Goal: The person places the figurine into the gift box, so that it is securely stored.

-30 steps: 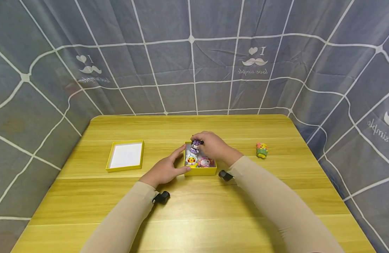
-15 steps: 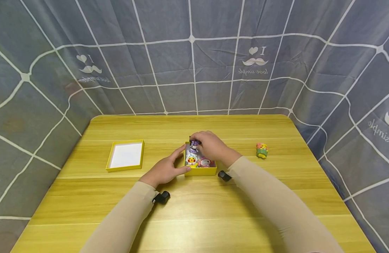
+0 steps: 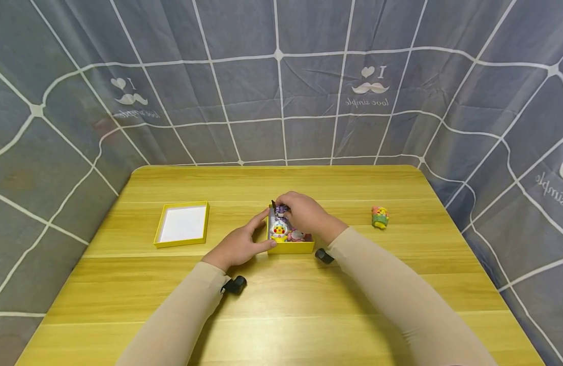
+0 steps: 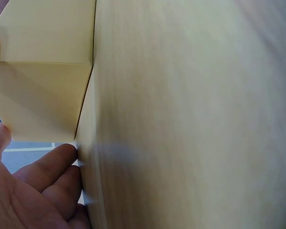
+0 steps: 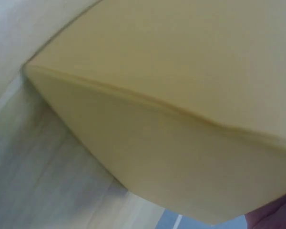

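Note:
A yellow open box (image 3: 290,247) stands mid-table and holds several small cartoon figurines. My left hand (image 3: 239,247) grips its left end, thumb at the front corner and index finger at the back corner. In the left wrist view, that hand (image 4: 33,195) lies beside the box wall (image 4: 43,95). My right hand (image 3: 305,211) reaches into the back of the box and pinches a purple-and-black figurine (image 3: 280,212), which its fingers partly cover. In front of it lie a yellow-faced figurine with a white hood (image 3: 279,230) and a pink figurine (image 3: 297,235).
A shallow yellow lid (image 3: 182,223) with a white inside lies at the left of the wooden table (image 3: 281,305). Toward the right lies a figurine with a green lower part (image 3: 379,217). Behind the table hangs a grey curtain (image 3: 308,91) with white lines.
My right hand has moved slightly left and down with the purple figurine, which now sits deeper at the box's back left. The yellow-faced figurine has shifted slightly. My left hand stays put.

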`<state>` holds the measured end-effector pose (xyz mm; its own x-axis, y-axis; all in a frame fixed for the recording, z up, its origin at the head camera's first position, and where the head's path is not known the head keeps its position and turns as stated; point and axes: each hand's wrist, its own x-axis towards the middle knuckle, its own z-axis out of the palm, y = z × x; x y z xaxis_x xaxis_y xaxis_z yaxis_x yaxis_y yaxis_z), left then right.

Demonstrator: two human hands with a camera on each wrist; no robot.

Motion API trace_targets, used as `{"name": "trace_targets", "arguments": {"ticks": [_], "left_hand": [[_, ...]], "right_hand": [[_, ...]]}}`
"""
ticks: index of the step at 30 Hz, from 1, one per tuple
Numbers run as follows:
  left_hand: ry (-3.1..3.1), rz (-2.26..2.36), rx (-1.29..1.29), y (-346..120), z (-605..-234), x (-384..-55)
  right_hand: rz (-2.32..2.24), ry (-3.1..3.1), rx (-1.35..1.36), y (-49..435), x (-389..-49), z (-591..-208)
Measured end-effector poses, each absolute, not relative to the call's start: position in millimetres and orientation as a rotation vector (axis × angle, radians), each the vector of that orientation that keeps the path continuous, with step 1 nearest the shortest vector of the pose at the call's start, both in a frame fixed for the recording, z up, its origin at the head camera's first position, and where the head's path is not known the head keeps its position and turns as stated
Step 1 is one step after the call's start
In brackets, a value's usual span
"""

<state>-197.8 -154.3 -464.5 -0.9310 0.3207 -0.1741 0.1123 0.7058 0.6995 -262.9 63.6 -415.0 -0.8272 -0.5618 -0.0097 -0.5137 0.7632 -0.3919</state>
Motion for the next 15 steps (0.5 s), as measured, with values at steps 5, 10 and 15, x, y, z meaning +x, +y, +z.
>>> {"name": "trace_targets", "arguments": {"ticks": [5,10,15], "left_hand": [[2.636,1.047,0.348,-154.4,-464.9,-198.0],[2.640,1.044,0.347,-154.7,-465.0,-198.5],[2.642,1.039,0.351,-155.2,-465.4,-199.2]], "right_hand": [[-0.532,2.872,-0.860,64.0,-262.2,-420.7],[-0.526,2.891,-0.861,64.6,-260.4,-426.2],[-0.507,2.880,-0.856,64.1,-257.7,-431.1]]}}
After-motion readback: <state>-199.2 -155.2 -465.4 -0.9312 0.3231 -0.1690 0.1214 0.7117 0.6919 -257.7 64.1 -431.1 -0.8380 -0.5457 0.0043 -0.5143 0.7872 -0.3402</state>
